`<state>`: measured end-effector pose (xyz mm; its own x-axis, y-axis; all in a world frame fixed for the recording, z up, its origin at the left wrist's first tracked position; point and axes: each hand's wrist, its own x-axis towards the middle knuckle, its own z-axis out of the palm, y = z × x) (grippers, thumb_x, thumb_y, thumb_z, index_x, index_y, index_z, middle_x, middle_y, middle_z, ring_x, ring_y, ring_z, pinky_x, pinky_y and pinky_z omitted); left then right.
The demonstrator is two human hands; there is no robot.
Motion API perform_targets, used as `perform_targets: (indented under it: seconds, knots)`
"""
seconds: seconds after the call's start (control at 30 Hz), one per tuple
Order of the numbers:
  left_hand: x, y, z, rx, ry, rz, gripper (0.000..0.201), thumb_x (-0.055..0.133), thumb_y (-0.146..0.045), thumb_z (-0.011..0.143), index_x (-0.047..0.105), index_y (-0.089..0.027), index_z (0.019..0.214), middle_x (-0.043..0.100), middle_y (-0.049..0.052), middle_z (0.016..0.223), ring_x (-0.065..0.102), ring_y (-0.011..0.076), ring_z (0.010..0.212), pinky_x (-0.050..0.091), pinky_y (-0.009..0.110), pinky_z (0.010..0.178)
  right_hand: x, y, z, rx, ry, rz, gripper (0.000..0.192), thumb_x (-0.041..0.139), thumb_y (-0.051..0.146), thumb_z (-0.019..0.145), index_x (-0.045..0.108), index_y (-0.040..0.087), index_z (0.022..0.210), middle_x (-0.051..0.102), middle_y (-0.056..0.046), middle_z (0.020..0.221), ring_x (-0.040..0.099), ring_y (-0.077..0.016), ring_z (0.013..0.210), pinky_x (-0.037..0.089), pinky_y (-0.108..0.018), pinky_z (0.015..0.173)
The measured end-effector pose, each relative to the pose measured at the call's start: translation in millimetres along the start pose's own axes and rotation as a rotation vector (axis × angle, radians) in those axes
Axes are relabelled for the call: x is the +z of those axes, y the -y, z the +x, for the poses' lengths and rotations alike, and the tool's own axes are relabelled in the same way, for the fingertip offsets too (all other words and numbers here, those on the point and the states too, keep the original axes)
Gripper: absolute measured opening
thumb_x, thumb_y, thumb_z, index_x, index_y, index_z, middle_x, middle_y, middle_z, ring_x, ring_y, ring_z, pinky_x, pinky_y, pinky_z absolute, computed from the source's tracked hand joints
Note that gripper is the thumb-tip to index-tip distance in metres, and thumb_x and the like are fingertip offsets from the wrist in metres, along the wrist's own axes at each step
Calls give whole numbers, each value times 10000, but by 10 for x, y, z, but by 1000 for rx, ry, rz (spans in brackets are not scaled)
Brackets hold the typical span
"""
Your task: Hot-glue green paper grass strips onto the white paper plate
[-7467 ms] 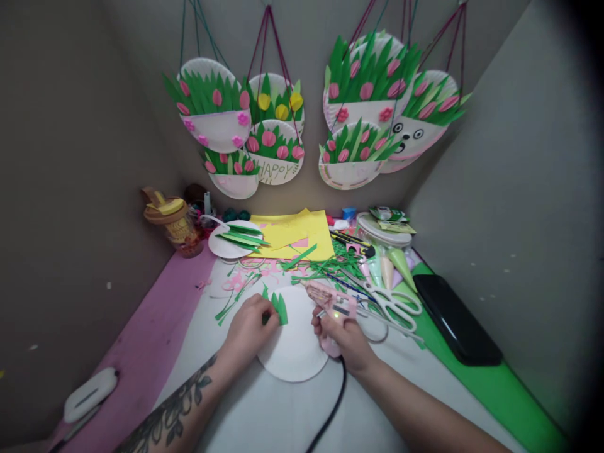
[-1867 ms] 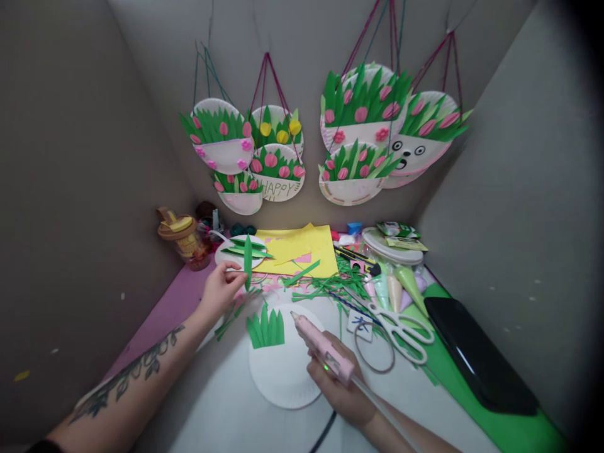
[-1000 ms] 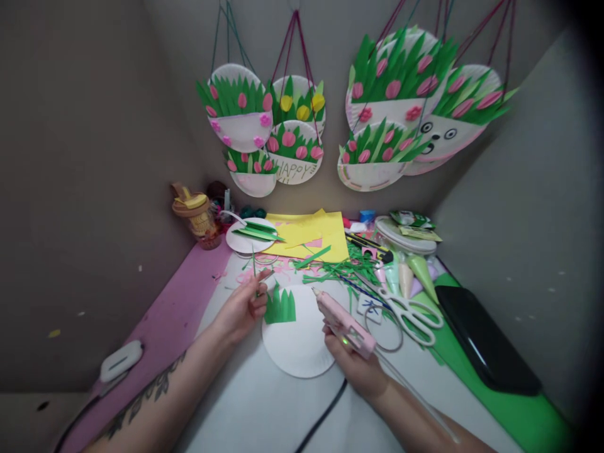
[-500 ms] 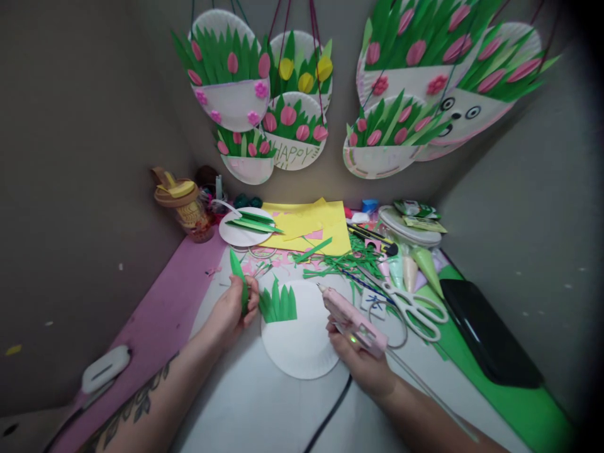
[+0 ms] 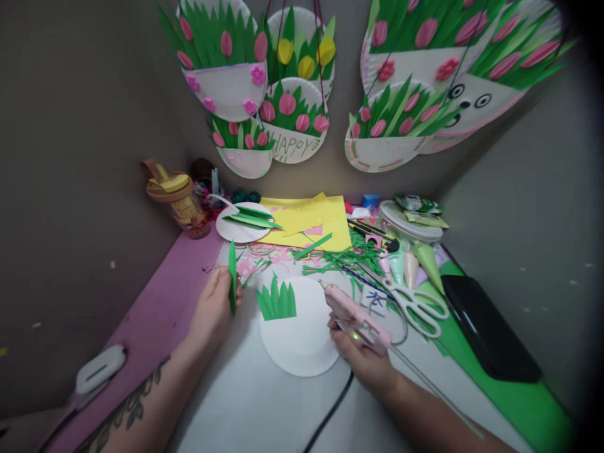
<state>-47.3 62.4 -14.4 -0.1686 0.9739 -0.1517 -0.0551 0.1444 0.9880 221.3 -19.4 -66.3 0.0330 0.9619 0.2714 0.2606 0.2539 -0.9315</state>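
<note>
My left hand (image 5: 218, 301) pinches a green paper leaf (image 5: 232, 277), held upright and nearly edge-on, left of the white paper plate (image 5: 299, 349). Several green paper leaves (image 5: 277, 301) stand side by side on the plate's upper left part. In my right hand (image 5: 361, 355) is a pink hot glue gun (image 5: 355, 314), with a small green light showing near the grip. Its nozzle points up and left, over the plate's right side. My right fingers are partly hidden behind the gun.
White scissors (image 5: 418, 308) lie right of the plate, by a black case (image 5: 488, 330). Behind are green paper scraps (image 5: 349, 258), yellow paper (image 5: 302, 220) and a small plate (image 5: 243, 233) of leaves. A tumbler (image 5: 182, 204) stands back left. Decorated plates (image 5: 297, 145) hang on the wall.
My left hand has moved slightly left, away from the plate, and the leaf has turned more edge-on. The glue gun stays nearly in place. The view has shifted a little.
</note>
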Motion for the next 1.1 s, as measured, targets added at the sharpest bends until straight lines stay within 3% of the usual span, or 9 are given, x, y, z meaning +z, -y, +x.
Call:
perform_targets:
  seconds: [0.1, 0.17, 0.33, 0.43, 0.57, 0.73, 0.9, 1.1]
  knots:
    - [51, -43, -17, 5, 36, -133, 322, 698, -456, 764, 557, -177, 687, 542, -18, 646, 462, 93, 586, 365, 190, 530, 2, 0, 4, -10, 29, 15, 325, 614, 348, 869, 625, 255, 1180, 709, -58, 912, 696, -199, 805, 621, -325, 738]
    - [90, -81, -52, -76, 114, -266, 292, 786, -374, 685, 589, -164, 736, 576, -8, 710, 505, 94, 645, 418, 186, 594, 8, 11, 7, -23, 54, 26, 401, 597, 361, 879, 585, 273, 1270, 704, -69, 953, 688, -201, 804, 622, -327, 728]
    - [172, -118, -194, -302, 251, -505, 357, 819, -157, 643, 571, -189, 899, 578, -25, 745, 554, 84, 659, 496, 203, 645, 38, 61, 6, -41, 107, 30, 468, 578, 345, 894, 519, 328, 1359, 680, -77, 1065, 680, -193, 817, 615, -310, 723]
    - [202, -101, -263, -378, 312, -551, 453, 810, -99, 643, 575, -207, 1015, 581, -29, 782, 594, 92, 701, 543, 248, 726, 47, 102, 9, -70, 121, 36, 455, 565, 354, 900, 520, 325, 1351, 676, -71, 985, 673, -195, 799, 606, -313, 707]
    - [234, -44, -318, -419, 332, -569, 297, 824, -176, 668, 587, -171, 846, 594, -14, 768, 631, 110, 753, 544, 248, 766, 45, 210, 27, -72, 282, 22, 462, 527, 423, 906, 524, 279, 1345, 661, -84, 952, 659, -219, 857, 578, -335, 759]
    - [261, 34, -370, -461, 396, -615, 302, 851, -227, 641, 591, -163, 779, 588, -15, 721, 606, 106, 725, 511, 229, 732, 74, 383, 26, -61, 434, 46, 432, 511, 508, 884, 579, 241, 1216, 634, -84, 947, 621, -207, 810, 537, -317, 707]
    - [269, 57, -400, -453, 496, -696, 253, 813, -213, 685, 568, -151, 706, 582, 2, 786, 586, 124, 794, 461, 228, 715, 128, 493, 17, -140, 424, 22, 147, 530, 368, 843, 564, 225, 852, 570, -22, 748, 567, -171, 680, 470, -282, 598]
    - [272, 37, -406, -462, 516, -708, 225, 785, -151, 702, 560, -150, 692, 559, -9, 761, 566, 114, 761, 422, 215, 652, 162, 529, 9, -172, 426, 17, 104, 534, 317, 808, 502, 227, 767, 537, -3, 701, 524, -151, 619, 423, -272, 566]
